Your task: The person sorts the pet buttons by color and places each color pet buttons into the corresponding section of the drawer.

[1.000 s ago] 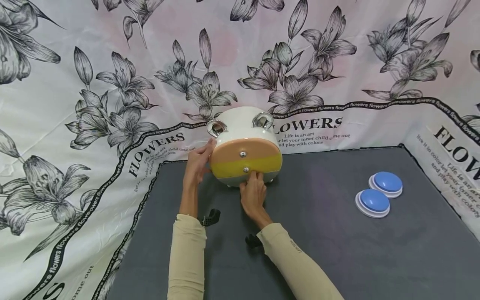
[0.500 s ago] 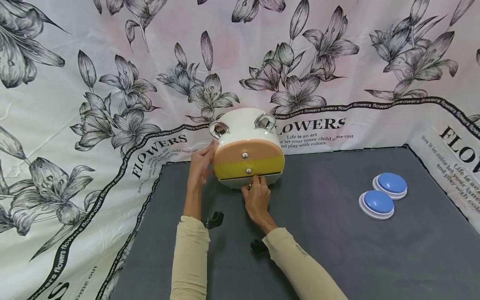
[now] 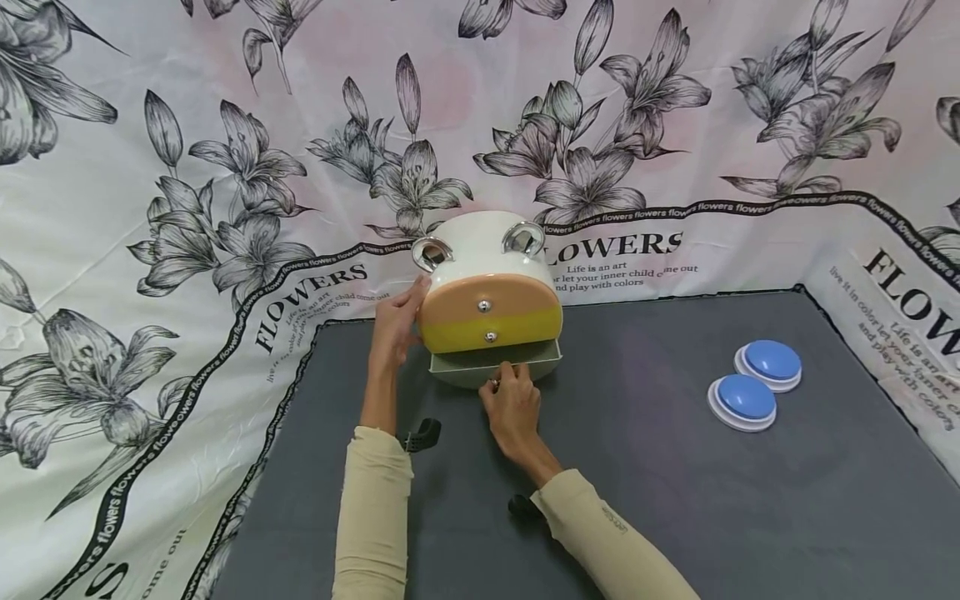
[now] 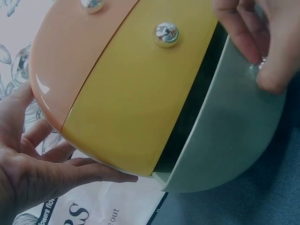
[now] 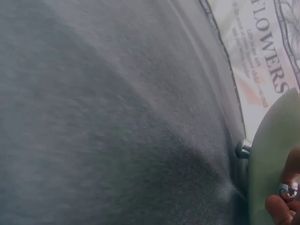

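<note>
A small white cabinet [image 3: 480,240] with rounded sides, silver rings on top and three coloured drawers stands near the back of the table. Its orange drawer [image 3: 457,304] and yellow drawer [image 3: 450,335] are closed. The pale green bottom drawer [image 4: 220,136] is pulled partway out, with a dark gap behind its front. My right hand [image 3: 513,412] pinches that drawer's silver knob [image 5: 288,190] between thumb and fingers. Against the cabinet's left side rests my left hand [image 3: 392,329], its thumb [image 4: 103,172] and fingers spread along the curved edge.
Two blue push buttons [image 3: 742,397] with white bases sit close together on the right of the dark grey table [image 3: 637,500]. A white cloth [image 3: 450,108] printed with flowers rises behind the cabinet and along the sides.
The green bottom drawer has slid out toward me from closed, with my right hand pulling on its knob. My left hand has stayed at the cabinet's side.
</note>
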The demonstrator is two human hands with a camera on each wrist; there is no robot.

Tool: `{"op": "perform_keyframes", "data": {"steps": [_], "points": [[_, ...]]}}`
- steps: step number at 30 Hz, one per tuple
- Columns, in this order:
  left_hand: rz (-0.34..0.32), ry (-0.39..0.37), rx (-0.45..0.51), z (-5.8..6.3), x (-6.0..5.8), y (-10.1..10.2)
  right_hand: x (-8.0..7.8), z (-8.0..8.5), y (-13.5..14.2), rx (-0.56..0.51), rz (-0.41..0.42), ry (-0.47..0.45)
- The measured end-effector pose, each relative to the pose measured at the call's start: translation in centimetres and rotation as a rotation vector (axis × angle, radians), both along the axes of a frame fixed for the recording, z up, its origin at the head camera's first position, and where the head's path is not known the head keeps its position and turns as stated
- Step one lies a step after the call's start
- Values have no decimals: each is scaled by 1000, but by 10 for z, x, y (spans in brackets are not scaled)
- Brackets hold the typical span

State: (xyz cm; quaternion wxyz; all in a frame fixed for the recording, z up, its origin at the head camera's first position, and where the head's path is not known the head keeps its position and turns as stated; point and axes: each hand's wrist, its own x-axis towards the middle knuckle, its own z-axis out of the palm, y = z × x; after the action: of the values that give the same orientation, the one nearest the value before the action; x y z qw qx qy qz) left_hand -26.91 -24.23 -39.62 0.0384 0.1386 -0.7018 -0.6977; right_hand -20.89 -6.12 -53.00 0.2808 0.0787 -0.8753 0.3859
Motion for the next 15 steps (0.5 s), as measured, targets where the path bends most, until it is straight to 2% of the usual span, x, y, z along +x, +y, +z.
{"op": "perform_keyframes", "data": {"steps": [15], "points": [[-1,10,-10,2,1,0,37,6,8,54,3,30]]}}
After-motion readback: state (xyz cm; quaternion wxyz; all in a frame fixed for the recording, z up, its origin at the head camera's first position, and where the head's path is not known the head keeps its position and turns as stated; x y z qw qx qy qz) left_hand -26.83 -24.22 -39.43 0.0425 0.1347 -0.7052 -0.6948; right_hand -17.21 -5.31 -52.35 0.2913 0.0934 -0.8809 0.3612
